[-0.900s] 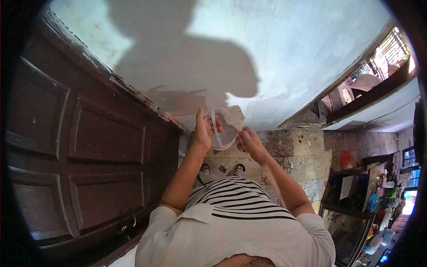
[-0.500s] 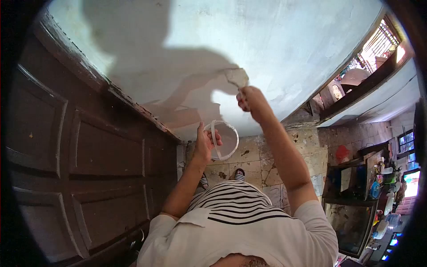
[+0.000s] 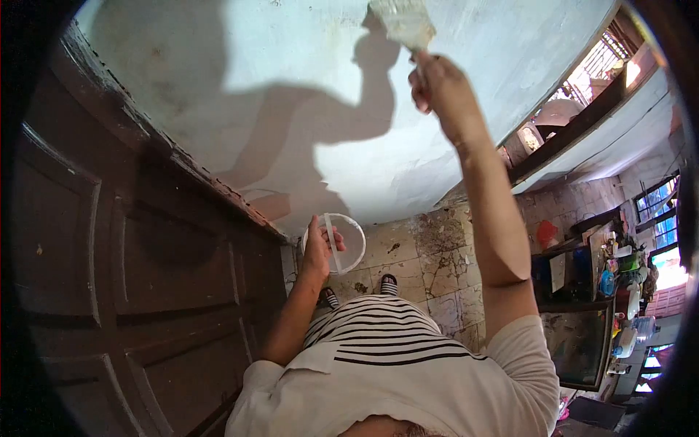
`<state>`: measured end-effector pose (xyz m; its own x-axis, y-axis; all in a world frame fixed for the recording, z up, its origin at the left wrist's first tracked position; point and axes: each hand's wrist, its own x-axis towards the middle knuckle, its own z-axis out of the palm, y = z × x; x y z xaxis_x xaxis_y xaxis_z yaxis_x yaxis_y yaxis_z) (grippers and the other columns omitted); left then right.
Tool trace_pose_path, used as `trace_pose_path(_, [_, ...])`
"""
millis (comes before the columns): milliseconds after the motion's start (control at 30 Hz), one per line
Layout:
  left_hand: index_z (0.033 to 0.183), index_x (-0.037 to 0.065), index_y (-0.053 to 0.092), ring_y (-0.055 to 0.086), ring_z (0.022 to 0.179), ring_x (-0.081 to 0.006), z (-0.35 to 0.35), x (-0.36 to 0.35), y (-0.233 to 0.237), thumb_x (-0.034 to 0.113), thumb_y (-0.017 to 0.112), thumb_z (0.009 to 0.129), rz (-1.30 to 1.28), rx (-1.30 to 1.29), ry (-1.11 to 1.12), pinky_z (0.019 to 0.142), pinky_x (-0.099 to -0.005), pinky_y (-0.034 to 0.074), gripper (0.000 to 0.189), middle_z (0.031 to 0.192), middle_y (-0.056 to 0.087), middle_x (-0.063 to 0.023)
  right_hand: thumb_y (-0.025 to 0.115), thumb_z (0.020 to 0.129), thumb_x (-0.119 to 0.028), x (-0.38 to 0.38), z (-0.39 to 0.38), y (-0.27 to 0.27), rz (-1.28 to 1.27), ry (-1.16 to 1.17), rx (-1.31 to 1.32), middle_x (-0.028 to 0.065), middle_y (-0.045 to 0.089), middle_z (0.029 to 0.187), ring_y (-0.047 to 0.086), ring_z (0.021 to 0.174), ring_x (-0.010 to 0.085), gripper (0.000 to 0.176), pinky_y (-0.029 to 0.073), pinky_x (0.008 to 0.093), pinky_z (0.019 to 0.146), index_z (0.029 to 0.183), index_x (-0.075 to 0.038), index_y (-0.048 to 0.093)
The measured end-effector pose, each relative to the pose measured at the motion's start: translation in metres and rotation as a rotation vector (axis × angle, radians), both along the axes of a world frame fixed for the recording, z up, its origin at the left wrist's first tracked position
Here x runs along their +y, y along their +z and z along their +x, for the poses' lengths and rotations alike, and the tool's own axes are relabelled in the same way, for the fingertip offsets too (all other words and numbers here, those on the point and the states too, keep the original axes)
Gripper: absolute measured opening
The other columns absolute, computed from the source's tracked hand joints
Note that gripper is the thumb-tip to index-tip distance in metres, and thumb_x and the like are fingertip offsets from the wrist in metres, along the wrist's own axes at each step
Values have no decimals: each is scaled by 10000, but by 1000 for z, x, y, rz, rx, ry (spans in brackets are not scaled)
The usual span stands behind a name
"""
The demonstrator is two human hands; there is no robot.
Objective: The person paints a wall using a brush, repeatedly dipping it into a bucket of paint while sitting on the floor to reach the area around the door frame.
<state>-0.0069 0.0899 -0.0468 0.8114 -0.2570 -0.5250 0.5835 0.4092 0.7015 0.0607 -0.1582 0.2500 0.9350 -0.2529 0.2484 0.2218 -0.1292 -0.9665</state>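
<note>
A brown panelled door (image 3: 171,244) filled the left side, its worn frame (image 3: 164,146) running down beside the pale wall (image 3: 415,164). A shadow (image 3: 291,120) of the person, one arm raised, lay across that wall.

Right of the door, low near the foot of the wall, the left hand (image 3: 318,251) was at the left side of a white round bucket (image 3: 363,246). Its fingers were half curled around the bucket's flat white handle (image 3: 332,237), their tips showing over the bucket's opening, with the thumb pointing up. How deep the bucket's contents were could not be told.

Below were two striped sandals (image 3: 389,285) on the stained tile floor (image 3: 440,255), then the black-and-white striped part of the shirt (image 3: 386,328).

Higher and farther right, the right hand (image 3: 441,87) had its fingers closed around the handle of a wide paintbrush (image 3: 406,23), its pale bristles up at the wall; whether they touched it could not be told.

At the far right were a barred opening (image 3: 593,69), a red item (image 3: 546,233) on the floor, a glass-fronted cabinet (image 3: 575,342) and a clear plastic water bottle (image 3: 644,328).
</note>
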Motion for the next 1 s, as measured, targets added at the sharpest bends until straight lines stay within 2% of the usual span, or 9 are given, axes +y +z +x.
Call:
trace_pose_path(67, [969, 12, 545, 553, 678, -230, -1, 12, -7, 650, 414, 899, -8, -44, 4, 671, -385, 484, 655, 746, 551, -99, 465, 989, -364, 1, 5, -53, -33, -21, 21, 26, 502, 607, 464, 510, 97, 387, 381, 262, 459, 945, 15, 533])
trace_pose_path(167, [942, 16, 542, 559, 618, -217, -3, 20, -2, 622, 395, 926, 18, 6, 87, 642, -354, 484, 623, 707, 555, -86, 441, 992, -444, 3, 5, -157, 84, 35, 137, 10, 506, 650, 444, 473, 84, 432, 345, 231, 416, 997, -22, 533])
trace_pose_path(300, [943, 24, 543, 561, 624, -218, -5, 33, -5, 618, 397, 926, 22, -6, 92, 644, -356, 493, 612, 712, 560, -84, 446, 996, -386, 4, -2, -292, 258, 3, 405, 21, 494, 639, 450, 449, 105, 374, 345, 250, 391, 969, -19, 513])
trace_pose_path(367, [938, 21, 561, 557, 684, -221, -5, 38, -6, 641, 420, 898, 55, 6, 89, 684, -383, 496, 637, 742, 548, -81, 454, 995, -370, 4, -6, -327, 314, -5, 470, 19, 489, 638, 440, 446, 107, 357, 343, 256, 391, 967, -18, 507])
trace_pose_path(567, [917, 32, 550, 559, 684, -230, -7, 46, -16, 648, 442, 887, 34, -20, 114, 684, -388, 495, 626, 742, 540, -89, 467, 990, -326, -1, 6, -274, 417, 6, 646, 19, 475, 637, 403, 454, 107, 323, 350, 276, 418, 890, -23, 520])
trace_pose_path(667, [901, 51, 548, 566, 629, -206, -8, 48, -24, 630, 422, 912, 11, -27, 132, 661, -366, 490, 592, 704, 565, -74, 491, 951, -278, -7, 11, -187, 367, 48, 518, 33, 481, 607, 426, 452, 133, 343, 383, 302, 438, 719, -26, 511])
trace_pose_path(733, [898, 53, 548, 566, 626, -205, -10, 48, -20, 631, 431, 909, 4, -7, 142, 655, -363, 491, 590, 704, 566, -74, 488, 954, -276, -7, 2, -116, 307, 57, 406, 39, 476, 605, 419, 456, 130, 350, 387, 293, 459, 721, -18, 527])
trace_pose_path(900, [923, 23, 539, 573, 657, -224, -11, 52, -30, 648, 471, 877, -12, -12, 118, 650, -383, 506, 630, 726, 552, -88, 473, 980, -290, -12, -15, 13, 164, 109, 124, 8, 459, 646, 384, 468, 91, 356, 336, 238, 452, 927, 51, 558])
trace_pose_path(1000, [926, 22, 540, 580, 655, -222, -13, 47, -29, 645, 475, 875, 13, -3, 127, 637, -372, 510, 629, 707, 551, -81, 470, 993, -341, -11, -17, 30, 154, 96, 75, -12, 462, 655, 375, 453, 65, 415, 312, 209, 422, 1019, 65, 550])
